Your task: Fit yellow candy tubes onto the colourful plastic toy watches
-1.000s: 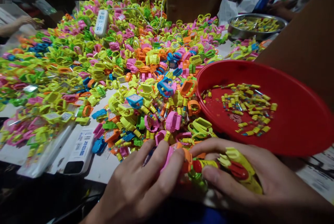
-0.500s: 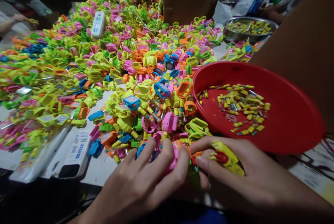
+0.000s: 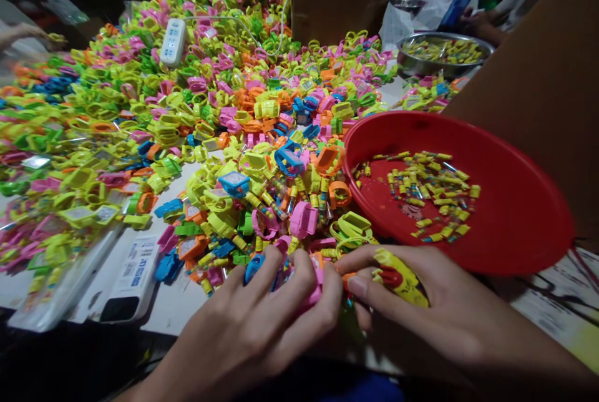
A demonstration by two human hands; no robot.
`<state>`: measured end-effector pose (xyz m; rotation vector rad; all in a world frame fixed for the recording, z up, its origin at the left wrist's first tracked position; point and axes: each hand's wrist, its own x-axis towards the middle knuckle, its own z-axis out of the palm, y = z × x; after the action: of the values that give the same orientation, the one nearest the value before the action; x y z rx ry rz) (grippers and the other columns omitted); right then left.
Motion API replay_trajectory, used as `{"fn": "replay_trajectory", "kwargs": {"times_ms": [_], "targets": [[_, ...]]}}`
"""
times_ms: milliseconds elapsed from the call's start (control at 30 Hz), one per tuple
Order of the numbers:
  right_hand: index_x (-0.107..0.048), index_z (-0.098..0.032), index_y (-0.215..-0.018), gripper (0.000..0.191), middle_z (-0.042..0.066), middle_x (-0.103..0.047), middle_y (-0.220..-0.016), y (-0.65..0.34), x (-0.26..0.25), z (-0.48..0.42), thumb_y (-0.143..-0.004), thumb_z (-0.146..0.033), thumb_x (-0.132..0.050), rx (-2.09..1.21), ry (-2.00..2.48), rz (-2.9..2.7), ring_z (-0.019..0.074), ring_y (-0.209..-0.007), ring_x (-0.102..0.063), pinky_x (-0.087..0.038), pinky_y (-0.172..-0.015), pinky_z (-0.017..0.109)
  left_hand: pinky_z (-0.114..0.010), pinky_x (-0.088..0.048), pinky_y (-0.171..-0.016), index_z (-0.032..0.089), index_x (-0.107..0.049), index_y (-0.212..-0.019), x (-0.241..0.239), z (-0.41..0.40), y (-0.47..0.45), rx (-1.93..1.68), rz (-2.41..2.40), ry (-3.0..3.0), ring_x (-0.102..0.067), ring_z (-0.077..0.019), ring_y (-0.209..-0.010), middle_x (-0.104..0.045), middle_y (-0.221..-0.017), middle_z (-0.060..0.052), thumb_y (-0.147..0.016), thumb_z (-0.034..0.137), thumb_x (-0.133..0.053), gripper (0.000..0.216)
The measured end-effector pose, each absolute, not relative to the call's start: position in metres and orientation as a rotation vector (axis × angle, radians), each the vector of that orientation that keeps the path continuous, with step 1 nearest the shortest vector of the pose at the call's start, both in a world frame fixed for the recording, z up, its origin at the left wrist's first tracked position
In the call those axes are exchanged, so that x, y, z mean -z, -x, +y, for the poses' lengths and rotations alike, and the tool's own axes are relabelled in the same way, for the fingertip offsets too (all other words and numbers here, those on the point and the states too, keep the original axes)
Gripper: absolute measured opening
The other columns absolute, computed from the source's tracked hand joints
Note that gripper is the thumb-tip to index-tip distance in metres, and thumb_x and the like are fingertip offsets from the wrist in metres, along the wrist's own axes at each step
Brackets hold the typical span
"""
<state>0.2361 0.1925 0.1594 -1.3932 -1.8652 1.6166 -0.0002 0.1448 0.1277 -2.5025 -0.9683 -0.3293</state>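
My left hand (image 3: pixel 253 314) grips a pink plastic toy watch (image 3: pixel 311 286) at the near edge of a large heap of brightly coloured plastic toy watches (image 3: pixel 234 133). My right hand (image 3: pixel 435 302) holds a yellow and red plastic toy piece (image 3: pixel 397 277) between thumb and fingers. The two hands nearly meet, and their fingers hide most of the pink piece. A red plastic plate (image 3: pixel 515 227) holding many small yellow tube-shaped pieces (image 3: pixel 421 193) tilts just beyond my right hand.
A white power strip (image 3: pixel 172 43) and its cable lie on the heap. A steel bowl (image 3: pixel 444 52) of yellow pieces stands at the back right, beside a cardboard panel (image 3: pixel 533 96). Other people's hands (image 3: pixel 480 24) (image 3: pixel 23 34) show at both far corners. White packaging (image 3: pixel 128 280) lies at front left.
The yellow and red piece has turned and drawn further into my right hand. My hands have moved closer around the pink piece, and the view has shifted slightly left.
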Motion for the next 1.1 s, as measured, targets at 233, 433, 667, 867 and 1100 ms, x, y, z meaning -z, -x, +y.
{"fn": "replay_trajectory", "kwargs": {"times_ms": [233, 433, 667, 867, 1100], "targets": [[-0.074, -0.026, -0.088, 0.031, 0.004, -0.080, -0.093, -0.234, -0.155, 0.195, -0.101, -0.051, -0.063, -1.562, 1.387, -1.913, 0.0269, -0.094, -0.076, -0.055, -0.084, 0.033, -0.034, -0.058, -0.061, 0.015, -0.059, -0.142, -0.125, 0.144, 0.002, 0.386, -0.998, 2.568, -0.080, -0.0315, -0.101, -0.082, -0.117, -0.010, -0.107, 0.005, -0.033, 0.045], [-0.074, -0.024, -0.090, 0.030, 0.004, -0.081, -0.095, -0.227, -0.146, 0.193, -0.105, -0.044, -0.058, -1.517, 1.349, -1.884, 0.0246, -0.095, -0.076, -0.057, -0.079, 0.029, -0.028, -0.061, -0.073, 0.016, -0.054, -0.152, -0.108, 0.138, 0.010, 0.501, -1.140, 2.661, -0.075, -0.0288, -0.116, -0.079, -0.122, -0.013, -0.108, 0.011, -0.034, 0.048], [-0.077, -0.020, -0.083, 0.030, 0.004, -0.079, -0.080, -0.214, -0.163, 0.225, -0.103, -0.040, -0.066, -1.391, 1.293, -2.105, 0.0224, -0.077, -0.071, -0.052, -0.068, 0.029, -0.022, -0.065, -0.076, 0.019, -0.048, -0.150, -0.099, 0.145, 0.012, 0.767, -1.395, 2.597, -0.080, -0.0195, -0.104, -0.079, -0.121, -0.014, -0.115, 0.025, -0.032, 0.039], [-0.056, -0.020, -0.067, 0.020, 0.006, -0.071, -0.072, -0.208, -0.191, 0.244, -0.079, -0.005, -0.062, -0.824, 1.482, -2.601, 0.0207, -0.067, -0.061, -0.028, -0.059, 0.031, -0.024, -0.069, -0.074, 0.023, -0.047, -0.150, -0.093, 0.140, 0.012, 0.982, -1.492, 2.648, -0.083, -0.0213, -0.099, -0.081, -0.119, -0.011, -0.115, 0.034, -0.042, 0.037], [-0.077, -0.018, -0.100, 0.020, 0.013, -0.082, -0.103, -0.202, -0.200, 0.284, -0.104, -0.033, -0.065, -0.698, 1.464, -1.986, 0.0305, -0.094, -0.075, -0.050, -0.081, 0.038, -0.029, -0.065, -0.081, 0.034, -0.054, -0.140, -0.077, 0.125, 0.006, 2.387, -2.449, 2.260, -0.080, -0.0222, -0.095, -0.079, -0.115, -0.005, -0.102, 0.046, -0.069, 0.043]]}}
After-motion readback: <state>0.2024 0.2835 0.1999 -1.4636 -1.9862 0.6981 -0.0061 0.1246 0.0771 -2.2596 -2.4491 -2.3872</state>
